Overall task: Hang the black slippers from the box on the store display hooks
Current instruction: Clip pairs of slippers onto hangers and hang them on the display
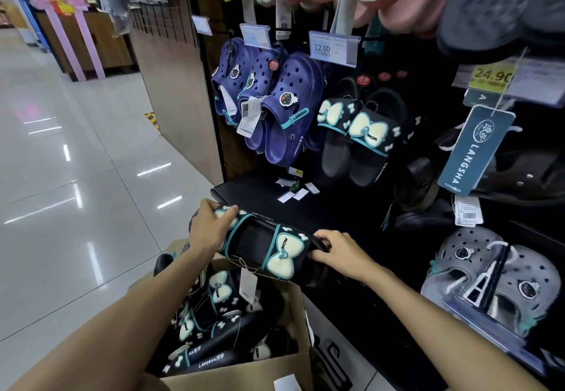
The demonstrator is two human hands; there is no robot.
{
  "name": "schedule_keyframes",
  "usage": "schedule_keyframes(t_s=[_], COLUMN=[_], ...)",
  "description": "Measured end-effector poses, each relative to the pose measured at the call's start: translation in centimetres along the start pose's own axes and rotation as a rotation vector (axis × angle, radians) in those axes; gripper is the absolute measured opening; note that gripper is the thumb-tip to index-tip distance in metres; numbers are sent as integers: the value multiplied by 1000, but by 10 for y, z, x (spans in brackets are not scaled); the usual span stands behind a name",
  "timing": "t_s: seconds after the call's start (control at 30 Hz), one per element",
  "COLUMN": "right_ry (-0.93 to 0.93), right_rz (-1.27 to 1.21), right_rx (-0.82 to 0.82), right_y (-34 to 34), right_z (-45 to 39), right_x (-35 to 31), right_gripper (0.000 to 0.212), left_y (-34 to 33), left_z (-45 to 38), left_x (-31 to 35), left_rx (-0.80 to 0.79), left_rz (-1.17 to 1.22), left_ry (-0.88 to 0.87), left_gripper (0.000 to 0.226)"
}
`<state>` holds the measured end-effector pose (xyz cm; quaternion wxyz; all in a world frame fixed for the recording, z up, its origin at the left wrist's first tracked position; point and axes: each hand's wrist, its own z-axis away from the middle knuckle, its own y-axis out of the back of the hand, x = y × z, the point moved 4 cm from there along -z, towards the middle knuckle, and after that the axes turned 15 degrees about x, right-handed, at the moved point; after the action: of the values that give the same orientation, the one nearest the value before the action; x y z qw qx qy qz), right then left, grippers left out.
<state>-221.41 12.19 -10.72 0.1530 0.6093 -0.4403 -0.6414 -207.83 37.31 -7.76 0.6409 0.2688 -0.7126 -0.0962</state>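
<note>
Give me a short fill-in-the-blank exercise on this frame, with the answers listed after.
1. Both hands, left hand and right hand, hold a pair of black slippers above the cardboard ____.
2. The bows on those slippers carry the word ____.
3. The matching pair already hanging is to the right of the ____ clogs.
4. The price tag above the hanging pair reads ____.

Answers: box; MOM; blue; 12.00

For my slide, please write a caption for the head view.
Both hands, left hand and right hand, hold black slippers above the box.
</note>
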Motion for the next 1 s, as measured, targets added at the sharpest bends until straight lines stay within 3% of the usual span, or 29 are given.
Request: schedule_keyframes(t_s=[1.0], right_ry=[6], right_rz=[-80], right_rx=[0], right_y=[13], right_z=[-2], right_x=[-3], right_gripper=[18], left_y=[4], left_z=[4], left_x=[8], left_rx=[116], left_rz=[-26], left_ry=[39], left_gripper=[35])
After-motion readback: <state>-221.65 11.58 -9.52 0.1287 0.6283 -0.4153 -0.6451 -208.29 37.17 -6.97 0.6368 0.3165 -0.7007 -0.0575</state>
